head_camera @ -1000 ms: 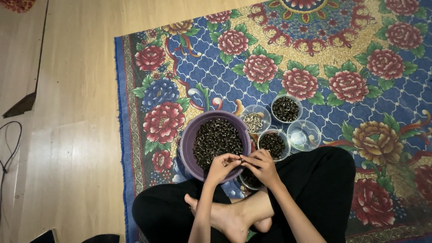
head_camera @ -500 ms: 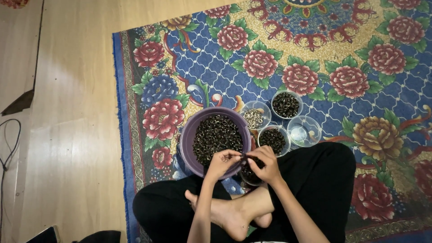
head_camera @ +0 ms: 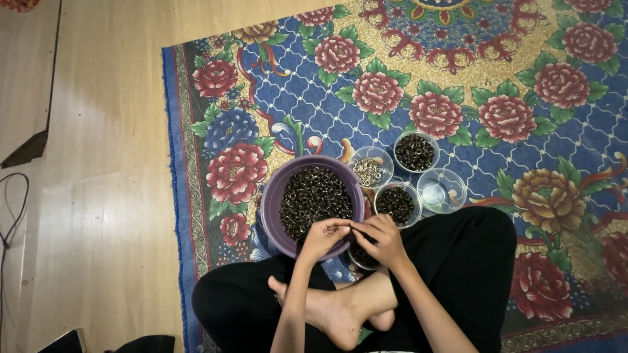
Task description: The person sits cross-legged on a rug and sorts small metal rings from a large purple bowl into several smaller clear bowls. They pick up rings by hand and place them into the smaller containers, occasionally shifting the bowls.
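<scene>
Hands: left hand (head_camera: 322, 236) & right hand (head_camera: 381, 238) pinched together on sth tiny, over purple bowl (head_camera: 271, 202) near edge.

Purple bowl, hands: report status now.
Left hand and right hand meet fingertip to fingertip over the near rim of the purple bowl, pinching something too small to tell. Bowl full of dark rings. Four small clear cups beside it, nothing obstructing.

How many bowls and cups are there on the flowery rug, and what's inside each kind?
Big purple bowl of dark rings: 1
Small clear cups of dark rings: 2
Small clear cup of pale metal bits: 1
Small clear cup, nearly bare: 1
Cup half hidden under the hands: 1
Total: 6
</scene>
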